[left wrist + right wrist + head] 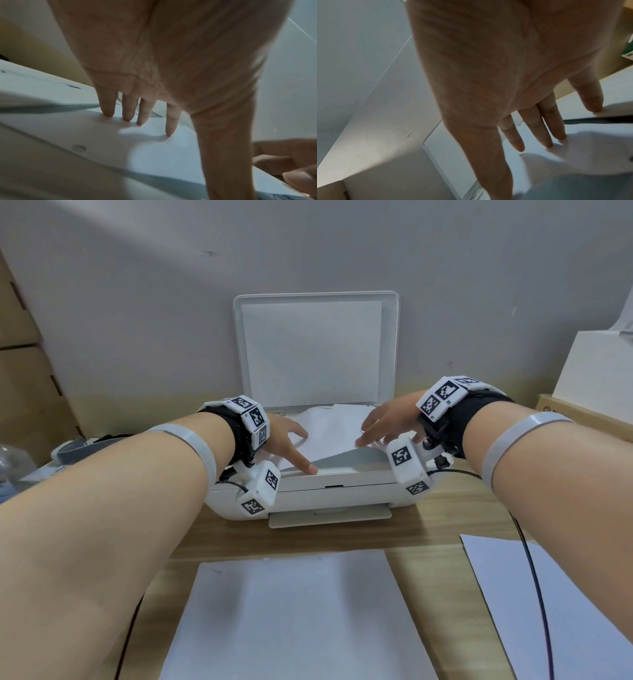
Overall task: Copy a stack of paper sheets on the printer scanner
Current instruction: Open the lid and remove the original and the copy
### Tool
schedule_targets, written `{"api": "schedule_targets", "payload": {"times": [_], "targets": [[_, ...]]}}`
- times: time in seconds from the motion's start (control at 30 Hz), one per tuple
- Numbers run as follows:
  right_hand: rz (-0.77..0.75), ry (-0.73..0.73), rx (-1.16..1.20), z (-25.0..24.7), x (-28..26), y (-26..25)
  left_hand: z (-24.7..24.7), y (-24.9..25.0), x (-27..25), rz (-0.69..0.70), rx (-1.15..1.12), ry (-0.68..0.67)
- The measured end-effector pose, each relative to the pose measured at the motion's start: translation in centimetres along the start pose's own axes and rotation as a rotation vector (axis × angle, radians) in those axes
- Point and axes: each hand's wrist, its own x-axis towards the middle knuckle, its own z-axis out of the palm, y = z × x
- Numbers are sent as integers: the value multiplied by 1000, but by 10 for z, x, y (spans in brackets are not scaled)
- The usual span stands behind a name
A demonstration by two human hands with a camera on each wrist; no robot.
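Observation:
A white printer [308,501] stands on the wooden desk with its scanner lid [317,350] raised against the wall. A white sheet [329,433] lies skewed on the scanner bed, and part of the grey glass [356,460] shows at the front right. My left hand [291,446] lies on the sheet's left part with straight spread fingers [169,121], their tips on the paper [154,146]. My right hand [383,422] reaches from the right, its straight fingers [544,129] touching the sheet [573,155]. Neither hand grips anything.
Two white sheets lie on the desk in front of the printer: one in the middle [291,618], one at the right [561,604]. Black cables [537,594] cross the desk. Cardboard boxes [24,364] stand at the left, a white box [596,374] at the right.

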Motion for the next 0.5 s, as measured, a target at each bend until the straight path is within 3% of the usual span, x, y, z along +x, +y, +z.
{"api": "schedule_targets", "payload": {"times": [0.23,0.5], "targets": [[66,143,293,-2,-3,9,3,4,-7,39,-125,75],[259,297,664,-6,-20,31,10,5,0,149,-396,356]]}}
